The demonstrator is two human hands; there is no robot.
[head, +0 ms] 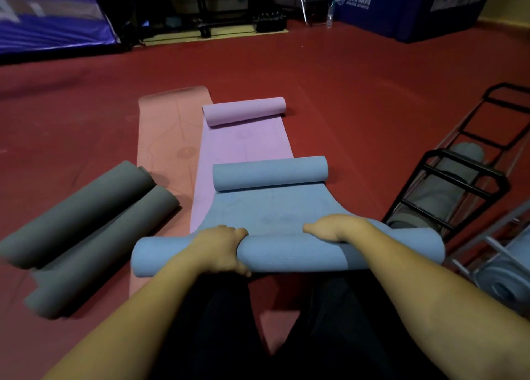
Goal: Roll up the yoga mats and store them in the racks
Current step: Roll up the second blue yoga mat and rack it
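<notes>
2 rolled mats left, racks right.

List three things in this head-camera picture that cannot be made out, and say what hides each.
- Orange mat, head view: its right side lies hidden under the purple mat.
- Rolled mat in the black rack, head view: the bars and dim light obscure its colour.
- White lettering on the blue padded block, head view: too blurred and small to read.
- Fingertips of both hands: curled around the blue mat.
</notes>
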